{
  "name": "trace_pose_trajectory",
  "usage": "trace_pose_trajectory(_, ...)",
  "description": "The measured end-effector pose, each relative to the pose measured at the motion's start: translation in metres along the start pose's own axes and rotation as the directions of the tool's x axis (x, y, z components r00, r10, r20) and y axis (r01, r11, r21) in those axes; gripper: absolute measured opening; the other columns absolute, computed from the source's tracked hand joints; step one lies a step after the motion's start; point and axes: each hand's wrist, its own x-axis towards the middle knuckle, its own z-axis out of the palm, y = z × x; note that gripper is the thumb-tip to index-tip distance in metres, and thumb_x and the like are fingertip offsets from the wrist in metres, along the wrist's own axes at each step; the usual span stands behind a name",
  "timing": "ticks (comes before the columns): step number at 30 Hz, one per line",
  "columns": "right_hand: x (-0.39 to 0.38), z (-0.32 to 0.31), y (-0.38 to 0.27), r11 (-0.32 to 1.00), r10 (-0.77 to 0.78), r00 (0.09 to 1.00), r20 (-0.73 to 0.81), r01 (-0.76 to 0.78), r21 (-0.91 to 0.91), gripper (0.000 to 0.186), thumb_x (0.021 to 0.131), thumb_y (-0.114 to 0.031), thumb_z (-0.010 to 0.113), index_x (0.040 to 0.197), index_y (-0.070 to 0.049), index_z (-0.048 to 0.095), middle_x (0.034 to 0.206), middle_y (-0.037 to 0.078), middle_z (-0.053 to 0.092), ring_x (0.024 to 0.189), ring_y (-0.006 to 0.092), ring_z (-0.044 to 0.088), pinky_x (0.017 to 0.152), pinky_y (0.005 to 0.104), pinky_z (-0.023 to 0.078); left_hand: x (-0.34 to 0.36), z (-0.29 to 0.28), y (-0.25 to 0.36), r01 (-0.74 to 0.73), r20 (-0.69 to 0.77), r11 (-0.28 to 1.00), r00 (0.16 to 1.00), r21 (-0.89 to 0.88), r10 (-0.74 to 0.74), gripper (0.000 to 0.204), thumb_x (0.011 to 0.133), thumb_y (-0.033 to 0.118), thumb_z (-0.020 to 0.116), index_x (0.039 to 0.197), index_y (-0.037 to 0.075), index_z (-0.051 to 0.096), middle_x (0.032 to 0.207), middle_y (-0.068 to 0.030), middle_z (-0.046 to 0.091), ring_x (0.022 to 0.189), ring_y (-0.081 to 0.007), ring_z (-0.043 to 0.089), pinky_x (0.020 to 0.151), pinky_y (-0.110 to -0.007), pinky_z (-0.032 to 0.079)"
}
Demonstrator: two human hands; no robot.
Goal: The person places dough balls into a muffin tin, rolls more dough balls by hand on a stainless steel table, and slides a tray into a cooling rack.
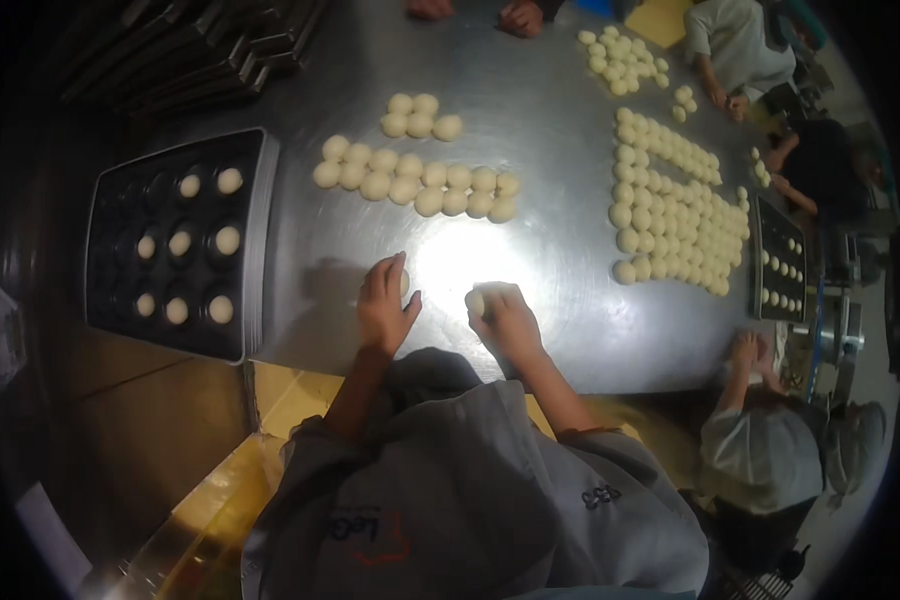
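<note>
My left hand is cupped on a pale dough ball resting on the steel table, its fingers curved over it. My right hand curls around another dough ball, which shows between thumb and fingers. Beyond my hands lie a long double row of dough balls and a smaller cluster. To my left a dark moulded baking tray, on a stack of trays, has several dough balls in its cups.
Rows of dough balls and a loose pile lie to the right, beside another tray. Co-workers stand around the table: one at lower right, others at upper right, with hands at the far edge. Metal racks are at upper left.
</note>
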Motion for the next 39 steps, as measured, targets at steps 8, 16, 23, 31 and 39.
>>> trace_pose_trajectory(8, 0.04, -0.032, 0.01, 0.984, 0.031, 0.953, 0.301, -0.081, 0.156, 0.038, 0.078, -0.021, 0.079, 0.109, -0.002, 0.069, 0.1, 0.013, 0.07, 0.093, 0.0305, 0.068, 0.085, 0.0383, 0.055, 0.046, -0.026, -0.026, 0.146, 0.41, 0.988, 0.899, 0.051, -0.154, 0.039, 0.073, 0.019, 0.075, 0.109, 0.005, 0.068, 0.091, -0.0178, 0.071, 0.089, -0.036, 0.067, 0.086, -0.042, 0.054)
trace_pose_trajectory(16, 0.057, -0.03, 0.007, 0.83, 0.178, 0.899, 0.401, -0.356, 0.429, 0.039, 0.086, -0.017, 0.078, 0.121, -0.003, 0.068, 0.11, 0.008, 0.072, 0.1, 0.0163, 0.067, 0.083, 0.031, 0.055, 0.028, -0.177, -0.08, 0.155, 0.349, 0.892, 0.937, -0.424, 0.003, 0.046, 0.076, 0.013, 0.079, 0.118, 0.007, 0.06, 0.112, -0.0141, 0.066, 0.097, -0.0279, 0.068, 0.082, -0.038, 0.055)
trace_pose_trajectory(23, 0.093, 0.017, -0.131, 0.802, 0.13, 0.947, 0.292, -0.274, 0.531, 0.045, 0.087, -0.006, 0.077, 0.128, 0.0, 0.06, 0.116, 0.01, 0.067, 0.106, 0.0165, 0.065, 0.085, 0.0313, 0.055, 0.022, -0.349, -0.232, 0.239, -0.251, 0.841, 0.883, -0.486, -0.396, 0.045, 0.078, 0.002, 0.08, 0.117, 0.005, 0.058, 0.103, -0.0087, 0.064, 0.092, -0.0167, 0.065, 0.08, -0.031, 0.054)
trace_pose_trajectory(31, 0.199, 0.082, -0.306, 0.78, -0.111, 0.978, 0.177, -0.024, 0.625, 0.043, 0.087, -0.006, 0.077, 0.127, 0.0, 0.061, 0.122, 0.009, 0.065, 0.115, 0.0185, 0.062, 0.095, 0.0341, 0.054, 0.076, -0.434, -0.404, 0.284, -0.52, 0.949, 0.795, -0.134, -0.312, 0.041, 0.071, 0.005, 0.079, 0.105, 0.002, 0.057, 0.101, -0.0194, 0.065, 0.096, -0.0394, 0.065, 0.084, -0.045, 0.052)
trace_pose_trajectory(39, 0.296, 0.146, -0.416, 0.767, -0.369, 0.908, 0.2, 0.176, 0.616, 0.044, 0.087, -0.009, 0.077, 0.128, -0.004, 0.061, 0.127, 0.009, 0.062, 0.116, 0.0202, 0.061, 0.102, 0.0346, 0.048, 0.089, -0.399, -0.462, 0.419, -0.3, 0.904, 0.876, 0.085, -0.378, 0.051, 0.072, 0.021, 0.084, 0.113, 0.006, 0.059, 0.114, -0.0139, 0.065, 0.113, -0.0373, 0.06, 0.095, -0.047, 0.049)
